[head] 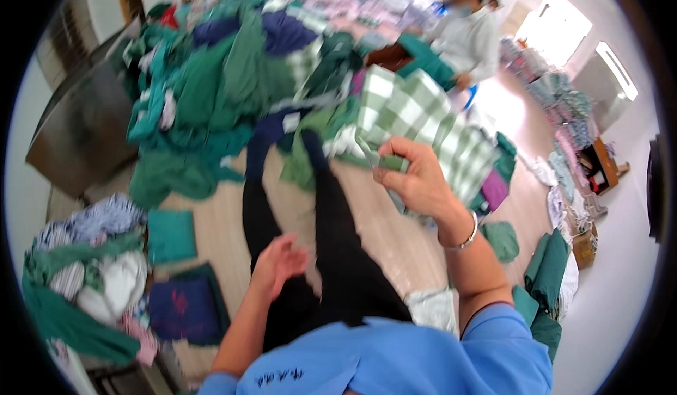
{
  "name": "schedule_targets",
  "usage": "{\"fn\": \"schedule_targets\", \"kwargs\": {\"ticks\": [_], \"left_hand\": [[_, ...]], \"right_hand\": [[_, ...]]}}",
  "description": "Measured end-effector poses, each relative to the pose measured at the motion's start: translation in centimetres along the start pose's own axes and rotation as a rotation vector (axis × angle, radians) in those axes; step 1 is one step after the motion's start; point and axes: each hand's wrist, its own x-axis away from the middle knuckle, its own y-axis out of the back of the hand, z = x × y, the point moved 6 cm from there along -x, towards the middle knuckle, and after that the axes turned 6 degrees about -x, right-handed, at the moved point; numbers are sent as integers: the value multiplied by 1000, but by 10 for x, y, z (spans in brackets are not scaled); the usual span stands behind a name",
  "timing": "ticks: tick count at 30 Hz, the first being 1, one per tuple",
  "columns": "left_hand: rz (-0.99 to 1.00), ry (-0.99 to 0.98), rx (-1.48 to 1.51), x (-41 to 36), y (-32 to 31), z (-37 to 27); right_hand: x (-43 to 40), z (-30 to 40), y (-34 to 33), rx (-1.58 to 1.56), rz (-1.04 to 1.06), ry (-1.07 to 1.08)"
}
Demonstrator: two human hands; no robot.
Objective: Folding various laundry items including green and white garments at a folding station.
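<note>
My right hand (415, 175) grips the edge of a green-and-white checked cloth (418, 107), with a fold of it between thumb and fingers. The cloth spreads out beyond the hand and to its right, lying against other fabric. My left hand (280, 263) is held over my legs, slightly blurred, with nothing in it and the fingers apart. In front of my feet a large heap of green garments (211, 86) covers the floor. Navy blue fabric (285, 31) lies on top of that heap.
A person (470, 41) in white handles teal cloth (423, 59) ahead. A mixed clothing pile (100, 284) lies left, beside folded teal (172, 235) and navy fabric (182, 308). Rolled green cloth (547, 265) lies right. More clothes (560, 99) line the wall. A metal panel (87, 125) stands left.
</note>
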Motion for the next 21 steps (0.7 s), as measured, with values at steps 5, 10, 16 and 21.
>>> {"fn": "schedule_targets", "kwargs": {"ticks": [5, 10, 16, 21], "left_hand": [[316, 24, 415, -24, -6, 6], [10, 1, 467, -32, 39, 21], [102, 58, 486, -43, 61, 17], [-136, 250, 219, -57, 80, 20]], "right_hand": [[43, -42, -128, 6, 389, 20], [74, -141, -132, -171, 397, -221], [102, -263, -28, 318, 22, -380], [170, -318, -58, -714, -59, -1109]]}}
